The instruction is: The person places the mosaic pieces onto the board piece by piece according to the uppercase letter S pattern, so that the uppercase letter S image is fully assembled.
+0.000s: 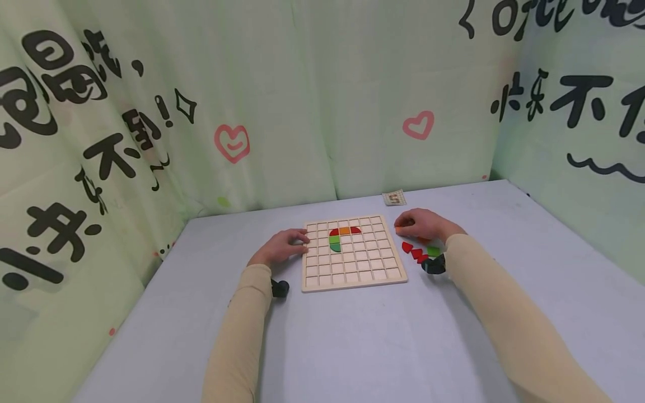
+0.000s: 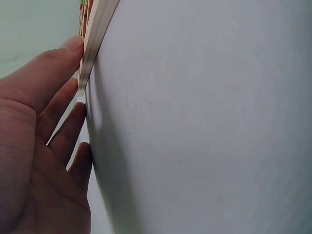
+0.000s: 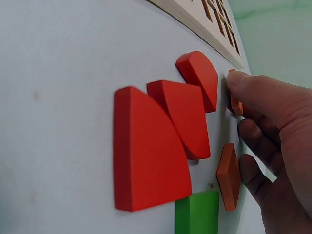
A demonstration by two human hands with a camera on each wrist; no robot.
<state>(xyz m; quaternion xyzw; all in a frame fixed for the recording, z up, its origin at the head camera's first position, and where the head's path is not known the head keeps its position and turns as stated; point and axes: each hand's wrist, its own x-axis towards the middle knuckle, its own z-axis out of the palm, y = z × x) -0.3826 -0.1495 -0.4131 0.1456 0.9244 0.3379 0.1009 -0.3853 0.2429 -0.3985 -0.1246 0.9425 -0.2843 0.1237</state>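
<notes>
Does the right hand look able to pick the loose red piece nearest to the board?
Probably yes: the red piece lies uncovered, close to the right hand, though that hand holds an orange piece.

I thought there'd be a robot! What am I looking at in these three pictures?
There's no robot here, just a person's two bare hands. The wide picture comes from a camera on the person's head, looking forward and down. The two close ones come from cameras on the wrists, one watching each hand.

On the pale, flat tabletop lies a pale wooden grid board with five small red, orange and green pieces in it. The left hand touches the board's left edge. The right hand pinches a small orange block. Near it lie three red blocks with curved sides, a green block and another orange block.
</notes>
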